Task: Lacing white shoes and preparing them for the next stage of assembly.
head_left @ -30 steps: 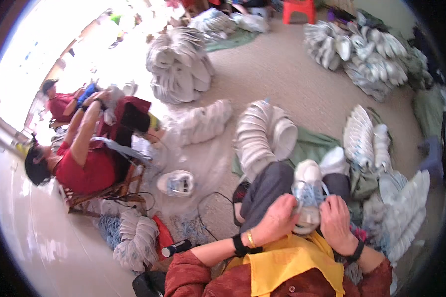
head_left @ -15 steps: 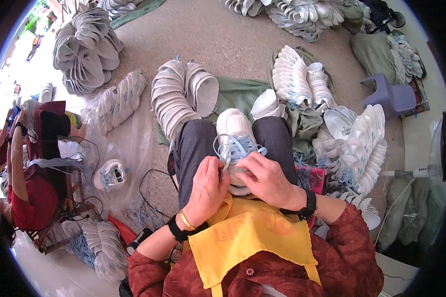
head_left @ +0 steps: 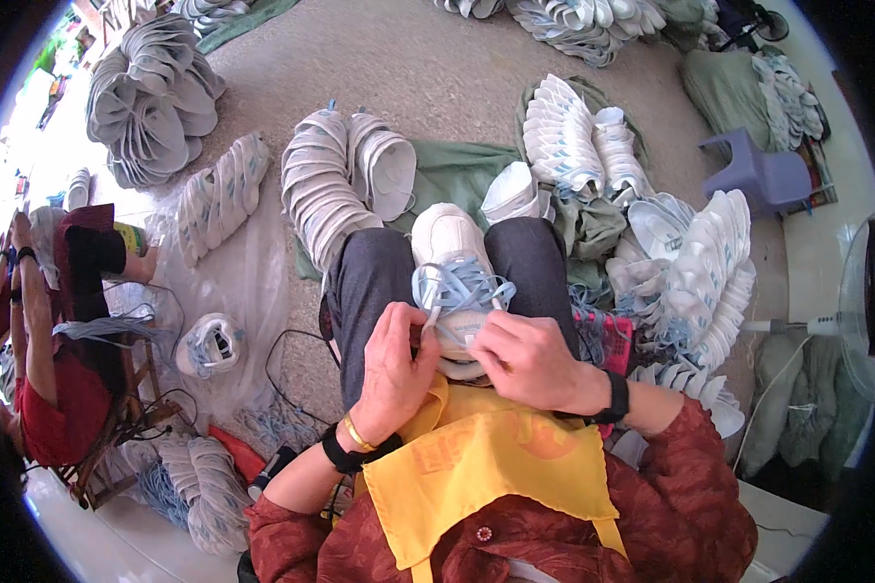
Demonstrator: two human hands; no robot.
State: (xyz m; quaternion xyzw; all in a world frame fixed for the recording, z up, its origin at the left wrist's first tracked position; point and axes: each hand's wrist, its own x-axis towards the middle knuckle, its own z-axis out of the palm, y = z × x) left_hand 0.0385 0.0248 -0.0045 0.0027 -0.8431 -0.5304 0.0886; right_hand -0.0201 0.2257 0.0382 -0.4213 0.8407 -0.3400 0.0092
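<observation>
A white shoe (head_left: 445,233) rests upper side up between the thighs (head_left: 371,282), its rounded toe pointing away from the person and its opening toward the body. Light blue laces (head_left: 460,284) criss-cross its front, bulging in loose loops at both sides.

No text can be read; the yellow apron (head_left: 496,486) bears faded orange markings (head_left: 549,439) (too blurred to make out).
</observation>
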